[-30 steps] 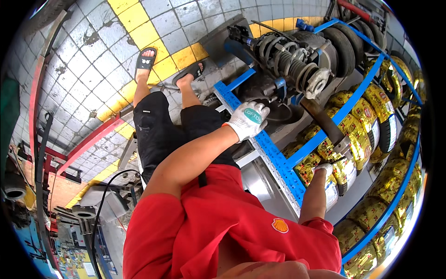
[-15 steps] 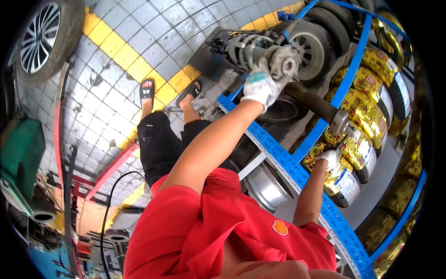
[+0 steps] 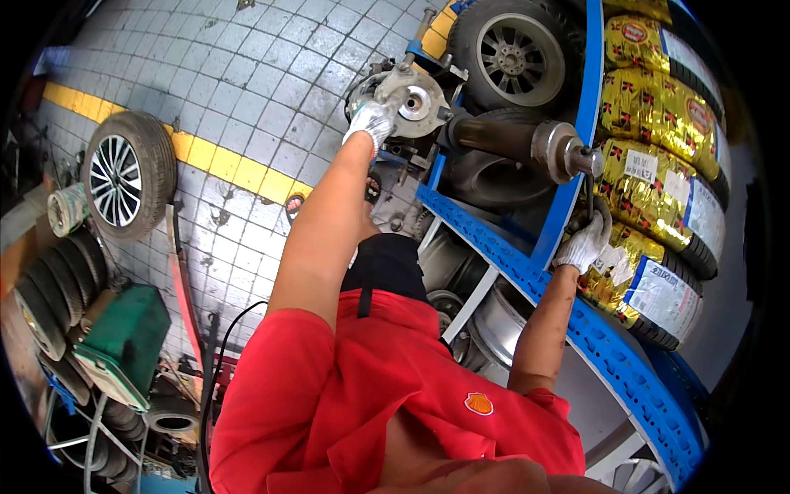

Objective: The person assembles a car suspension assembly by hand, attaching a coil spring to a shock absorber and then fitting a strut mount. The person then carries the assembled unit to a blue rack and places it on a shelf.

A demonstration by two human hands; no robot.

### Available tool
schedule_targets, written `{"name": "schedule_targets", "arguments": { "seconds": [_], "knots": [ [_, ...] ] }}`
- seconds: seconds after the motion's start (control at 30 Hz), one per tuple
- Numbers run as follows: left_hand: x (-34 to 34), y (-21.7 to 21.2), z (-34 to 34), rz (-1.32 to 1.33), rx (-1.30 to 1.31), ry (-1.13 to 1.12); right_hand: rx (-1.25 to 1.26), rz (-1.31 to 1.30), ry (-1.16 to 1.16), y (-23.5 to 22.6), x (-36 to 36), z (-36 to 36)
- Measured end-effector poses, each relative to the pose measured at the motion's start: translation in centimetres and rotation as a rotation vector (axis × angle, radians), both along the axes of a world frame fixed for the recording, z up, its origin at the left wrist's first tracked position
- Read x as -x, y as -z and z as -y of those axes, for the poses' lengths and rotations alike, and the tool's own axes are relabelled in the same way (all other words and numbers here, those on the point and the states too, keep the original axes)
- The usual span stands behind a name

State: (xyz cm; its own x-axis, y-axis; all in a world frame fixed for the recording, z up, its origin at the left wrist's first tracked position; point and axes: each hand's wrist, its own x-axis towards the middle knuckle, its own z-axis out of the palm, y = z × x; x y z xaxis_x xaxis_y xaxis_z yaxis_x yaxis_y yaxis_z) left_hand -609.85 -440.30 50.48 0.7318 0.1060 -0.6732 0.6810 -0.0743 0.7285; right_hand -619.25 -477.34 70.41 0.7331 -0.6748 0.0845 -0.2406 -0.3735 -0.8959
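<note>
My left hand (image 3: 372, 123), in a white knit glove, is closed on the near left side of a grey metal wheel hub assembly (image 3: 411, 128) with a round hole in its face. Its fingertips are partly hidden against the metal. Right of the hub a thick dark cylinder (image 3: 502, 138) runs to a steel collar (image 3: 559, 152). From the collar's end hangs a thin metal bar handle (image 3: 590, 193). My right hand (image 3: 587, 240), gloved too, has its fingers closed around the lower end of that bar, beside gold-wrapped tires (image 3: 658, 193).
A blue metal rack frame (image 3: 506, 251) runs between my body and the tires. An alloy wheel (image 3: 512, 59) lies beyond the hub, and silver rims (image 3: 498, 325) sit below the frame. At left are a standing wheel (image 3: 123, 177), a red bar (image 3: 183, 280) and a green bin (image 3: 127, 350).
The hub assembly has turned, so its round face now shows and the coil spring seen before is hidden. My left hand has moved left with it; my right hand stays at the bar. The view has shifted.
</note>
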Motion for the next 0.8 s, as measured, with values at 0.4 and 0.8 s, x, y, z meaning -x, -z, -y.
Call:
{"name": "schedule_targets", "arguments": {
  "seconds": [0.4, 0.8],
  "knots": [
    [-0.5, 4.6, 1.6, -0.134, 0.046, -0.054, 0.160, -0.367, -0.337, -1.9, 0.9, 2.5],
    [-0.2, 5.9, 1.5, -0.024, -0.068, -0.026, 0.341, -0.293, -0.447, -3.7, 0.9, 3.2]
  ]
}}
